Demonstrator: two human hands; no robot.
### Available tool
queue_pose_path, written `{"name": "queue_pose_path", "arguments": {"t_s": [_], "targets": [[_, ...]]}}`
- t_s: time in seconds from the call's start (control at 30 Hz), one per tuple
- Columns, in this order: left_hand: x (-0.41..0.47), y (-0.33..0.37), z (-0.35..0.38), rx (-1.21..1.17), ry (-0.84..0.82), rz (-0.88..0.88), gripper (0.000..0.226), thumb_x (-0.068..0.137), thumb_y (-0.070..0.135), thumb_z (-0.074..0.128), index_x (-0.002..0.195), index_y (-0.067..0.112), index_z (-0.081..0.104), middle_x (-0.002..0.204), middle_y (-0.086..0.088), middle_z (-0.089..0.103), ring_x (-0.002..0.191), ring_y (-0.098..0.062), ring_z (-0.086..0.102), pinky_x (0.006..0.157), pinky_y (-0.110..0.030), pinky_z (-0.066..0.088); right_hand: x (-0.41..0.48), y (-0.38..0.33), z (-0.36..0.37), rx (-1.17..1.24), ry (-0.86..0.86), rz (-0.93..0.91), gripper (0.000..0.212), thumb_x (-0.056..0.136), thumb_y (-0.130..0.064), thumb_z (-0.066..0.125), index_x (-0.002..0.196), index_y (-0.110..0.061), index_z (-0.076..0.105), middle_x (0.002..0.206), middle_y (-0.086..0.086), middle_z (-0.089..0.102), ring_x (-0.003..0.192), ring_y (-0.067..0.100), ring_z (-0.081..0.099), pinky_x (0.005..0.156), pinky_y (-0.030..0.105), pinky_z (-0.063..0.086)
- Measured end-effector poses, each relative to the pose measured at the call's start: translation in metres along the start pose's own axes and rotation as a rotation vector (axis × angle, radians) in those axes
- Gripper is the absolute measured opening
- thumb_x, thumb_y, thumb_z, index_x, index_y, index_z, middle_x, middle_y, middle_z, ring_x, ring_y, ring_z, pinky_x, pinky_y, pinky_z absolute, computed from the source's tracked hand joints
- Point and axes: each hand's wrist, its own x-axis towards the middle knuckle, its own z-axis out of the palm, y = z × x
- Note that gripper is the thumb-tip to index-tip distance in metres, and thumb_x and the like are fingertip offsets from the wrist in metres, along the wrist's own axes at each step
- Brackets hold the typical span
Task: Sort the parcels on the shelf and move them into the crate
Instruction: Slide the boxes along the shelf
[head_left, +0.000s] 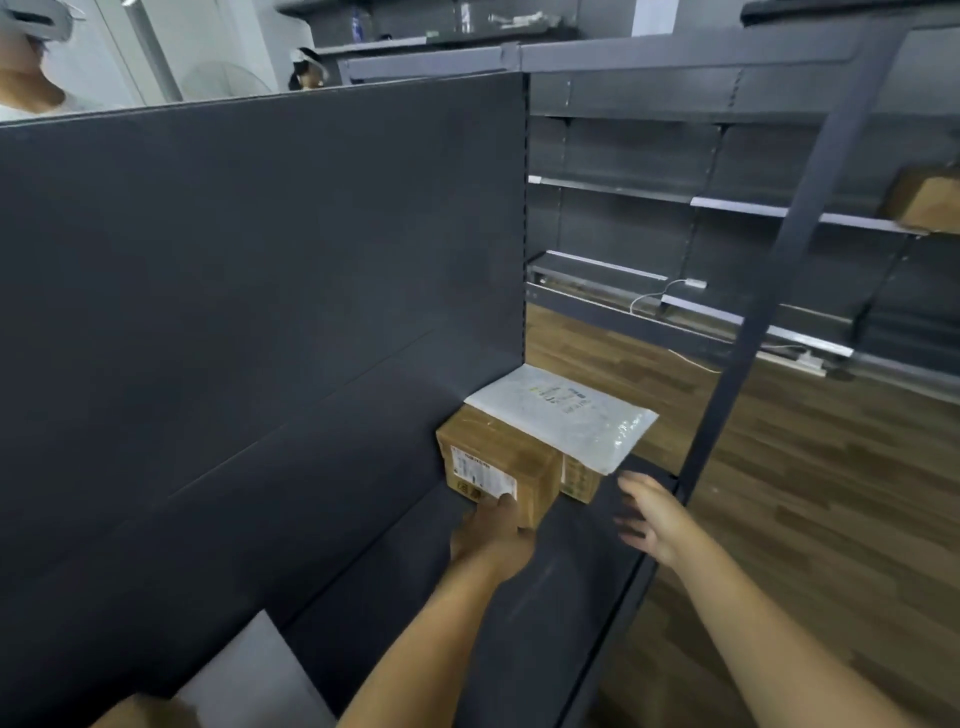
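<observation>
The left hand (493, 530) touches the near end of the cardboard box (498, 462), grip unclear, while the right hand (649, 519) hovers spread and empty just to its right.

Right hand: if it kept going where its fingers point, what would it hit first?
Probably the overhanging corner of the white mailer, just ahead of the open right hand; depth is unclear.
</observation>
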Motion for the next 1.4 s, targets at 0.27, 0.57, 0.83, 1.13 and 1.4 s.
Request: {"name": "queue_pose_path", "arguments": {"t_s": [0.27, 0.57, 0.83, 1.13, 1.4], "targets": [[0.036, -0.042, -0.004, -0.069, 0.001, 0.005, 0.044, 0.096, 0.034, 0.042, 0.136, 0.016, 0.042, 0.137, -0.004, 0.045, 0.123, -0.024, 0.048, 0.102, -0.039, 0.042, 0.06, -0.011, 0.028, 0.34, 0.007, 0.118, 0.035, 0.092, -0.031, 0.057, 0.125, -0.022, 0.053, 0.119, 0.004, 0.052, 0.082, 0.02, 0.055, 0.076, 0.034, 0.048], [0.033, -0.069, -0.015, -0.095, -0.013, -0.056, 0.049, 0.097, 0.036, 0.041, 0.142, 0.015, 0.036, 0.14, -0.006, 0.041, 0.125, -0.023, 0.046, 0.102, -0.038, 0.042, 0.068, -0.005, 0.031, 0.513, 0.144, 0.061, 0.009, 0.086, -0.014, 0.067, 0.093, -0.01, 0.062, 0.089, 0.007, 0.061, 0.068, 0.018, 0.056, 0.056, 0.029, 0.051], [-0.017, -0.037, -0.02, -0.244, 0.067, -0.058, 0.054, 0.095, 0.046, 0.042, 0.14, 0.017, 0.038, 0.146, -0.003, 0.038, 0.134, -0.02, 0.038, 0.105, -0.033, 0.035, 0.012, 0.001, -0.006, 0.818, 0.12, -0.021, 0.029, 0.088, 0.003, 0.058, 0.116, -0.003, 0.055, 0.118, 0.011, 0.06, 0.082, 0.018, 0.061, 0.068, 0.03, 0.052], [-0.111, -0.003, -0.023, -1.276, 0.2, -0.123, 0.044, 0.097, 0.038, 0.049, 0.138, 0.023, 0.043, 0.13, 0.007, 0.052, 0.124, -0.021, 0.05, 0.101, -0.037, 0.041, -0.109, 0.036, -0.02, 0.807, -0.243, -0.034, 0.012, 0.088, 0.002, 0.055, 0.092, -0.009, 0.059, 0.068, 0.003, 0.074, 0.058, 0.013, 0.071, 0.05, 0.023, 0.057], [-0.196, -0.04, -0.026, -1.752, 0.479, -0.108, 0.032, 0.097, 0.015, 0.048, 0.129, 0.016, 0.05, 0.12, -0.005, 0.065, 0.106, -0.024, 0.062, 0.077, -0.037, 0.052, -0.169, 0.084, -0.014, 0.35, -0.596, 0.052, 0.019, 0.076, -0.01, 0.064, 0.071, -0.014, 0.046, 0.102, 0.009, 0.068, 0.087, 0.028, 0.07, 0.086, 0.043, 0.046]]}}
